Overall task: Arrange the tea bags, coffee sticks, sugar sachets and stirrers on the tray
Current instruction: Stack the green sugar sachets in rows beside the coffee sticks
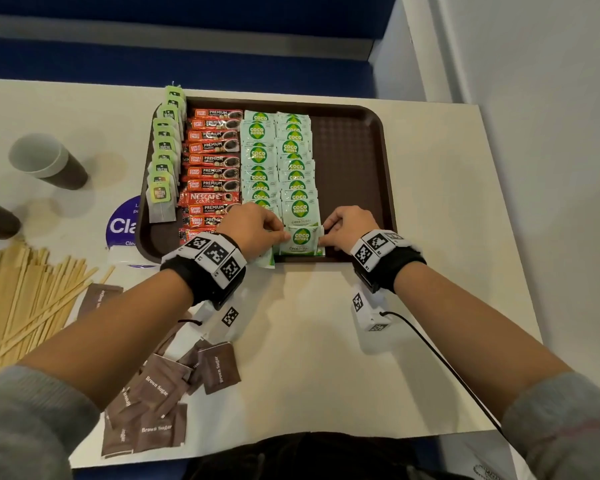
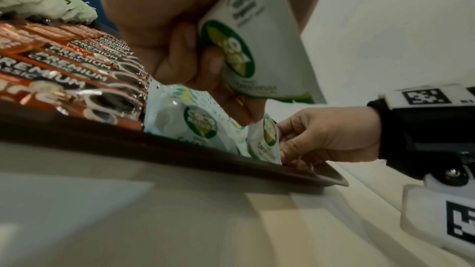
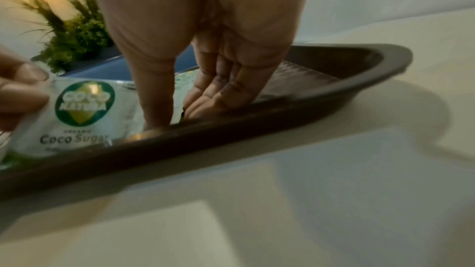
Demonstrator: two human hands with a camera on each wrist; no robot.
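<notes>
Brown tray point(image 1: 354, 150): from the head view you're pinching one coco sugar sachet point(image 1: 301, 241) at its near edge, left hand point(image 1: 253, 230) and right hand point(image 1: 347, 225) on either side. Left wrist view shows your left hand also gripping a spare sachet point(image 2: 257, 48), which might slip. Right wrist view: fingertips point(image 3: 205, 107) are against the rim, so a shove could ruffle the row.
</notes>
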